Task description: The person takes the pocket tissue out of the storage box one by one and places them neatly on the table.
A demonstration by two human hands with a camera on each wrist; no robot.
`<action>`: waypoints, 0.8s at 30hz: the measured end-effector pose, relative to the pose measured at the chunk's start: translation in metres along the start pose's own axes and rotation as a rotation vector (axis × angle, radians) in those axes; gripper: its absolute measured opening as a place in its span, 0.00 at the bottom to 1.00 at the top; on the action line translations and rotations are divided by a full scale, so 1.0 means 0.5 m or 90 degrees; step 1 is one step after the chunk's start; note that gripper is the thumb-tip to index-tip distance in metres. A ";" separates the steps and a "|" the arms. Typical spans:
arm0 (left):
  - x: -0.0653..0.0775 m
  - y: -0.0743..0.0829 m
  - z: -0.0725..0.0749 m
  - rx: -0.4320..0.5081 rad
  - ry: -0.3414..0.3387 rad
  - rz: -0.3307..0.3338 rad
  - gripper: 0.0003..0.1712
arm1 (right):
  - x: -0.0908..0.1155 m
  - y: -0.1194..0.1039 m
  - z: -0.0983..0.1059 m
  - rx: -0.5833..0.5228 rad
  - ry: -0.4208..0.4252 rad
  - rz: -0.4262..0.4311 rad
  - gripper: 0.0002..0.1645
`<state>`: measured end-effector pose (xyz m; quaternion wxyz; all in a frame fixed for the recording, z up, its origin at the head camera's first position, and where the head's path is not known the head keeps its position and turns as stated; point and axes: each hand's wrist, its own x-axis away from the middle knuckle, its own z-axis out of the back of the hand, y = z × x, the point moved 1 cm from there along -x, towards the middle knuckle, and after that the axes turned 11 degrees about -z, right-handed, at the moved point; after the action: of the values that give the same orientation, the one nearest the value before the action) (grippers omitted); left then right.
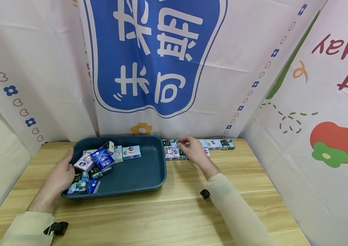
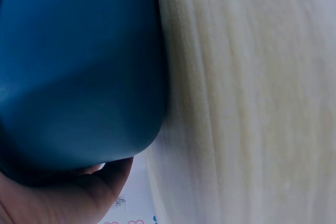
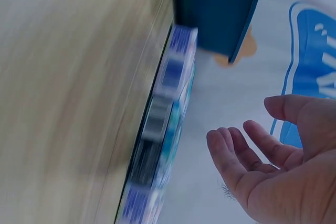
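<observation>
Pale wood (image 1: 177, 212) bears patterned, seemingly glossy packets (image 1: 171, 154), right fingers (image 3: 224, 155) apart, left (image 1: 68, 158) gripping tray (image 1: 134, 176).

We are holding both arms forward, our left arm (image 1: 27, 230) and right arm (image 1: 238, 212) slanting inward, bare wrists (image 1: 43, 202) showing. Our left grip (image 1: 60, 177) is curling its fingers (image 2: 116, 176) in a hold, while our right grip (image 1: 196, 152) is hovering, fingers loosely bending, thumb (image 3: 287, 107) standing apart.

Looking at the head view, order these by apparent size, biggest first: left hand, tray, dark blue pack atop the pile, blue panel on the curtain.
1. Blue panel, though the top edge cuts it off
2. Tray
3. Left hand
4. Dark blue pack
</observation>
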<state>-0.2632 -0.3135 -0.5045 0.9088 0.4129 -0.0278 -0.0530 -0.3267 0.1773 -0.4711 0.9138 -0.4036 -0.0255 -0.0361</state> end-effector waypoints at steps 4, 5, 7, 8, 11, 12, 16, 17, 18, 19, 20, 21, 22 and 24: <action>0.000 0.000 -0.001 -0.009 0.005 -0.007 0.37 | 0.009 -0.029 -0.028 -0.004 -0.012 0.027 0.20; 0.000 0.000 -0.001 -0.010 0.005 -0.007 0.37 | 0.011 -0.037 -0.035 -0.007 -0.014 0.035 0.20; 0.000 0.000 -0.001 -0.011 0.007 -0.010 0.37 | 0.017 -0.054 -0.048 -0.019 -0.025 0.049 0.21; 0.000 0.001 -0.001 -0.012 0.007 -0.012 0.37 | 0.019 -0.062 -0.054 -0.024 -0.029 0.055 0.21; 0.000 0.001 -0.001 -0.012 0.006 -0.013 0.37 | 0.027 -0.085 -0.074 -0.025 -0.039 0.068 0.20; 0.000 0.001 -0.001 -0.012 0.006 -0.011 0.37 | 0.029 -0.092 -0.080 -0.024 -0.044 0.074 0.21; 0.000 0.000 -0.002 -0.013 0.002 -0.001 0.37 | 0.034 -0.115 -0.105 0.006 -0.047 0.095 0.21; 0.000 0.000 -0.002 -0.014 0.002 0.000 0.37 | 0.035 -0.120 -0.110 0.018 -0.043 0.100 0.21; 0.000 0.000 -0.002 -0.014 0.002 -0.001 0.37 | 0.036 -0.125 -0.115 0.029 -0.038 0.103 0.21; -0.001 0.000 -0.002 -0.014 0.002 -0.003 0.37 | 0.036 -0.131 -0.120 0.039 -0.032 0.106 0.21; -0.001 0.000 -0.001 -0.015 0.003 -0.005 0.37 | 0.037 -0.136 -0.125 0.047 -0.029 0.108 0.21; -0.001 0.000 -0.001 -0.017 0.003 -0.007 0.37 | 0.036 -0.141 -0.129 0.056 -0.027 0.110 0.21; -0.002 0.000 -0.001 -0.017 0.004 -0.008 0.37 | 0.036 -0.146 -0.134 0.060 -0.027 0.110 0.21; -0.002 0.001 0.000 -0.016 0.004 -0.012 0.37 | 0.035 -0.155 -0.144 0.056 -0.039 0.113 0.21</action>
<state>-0.2640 -0.3131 -0.5043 0.9134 0.4021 -0.0204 -0.0607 -0.3147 0.0713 -0.4610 0.9291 -0.3647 -0.0193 0.0586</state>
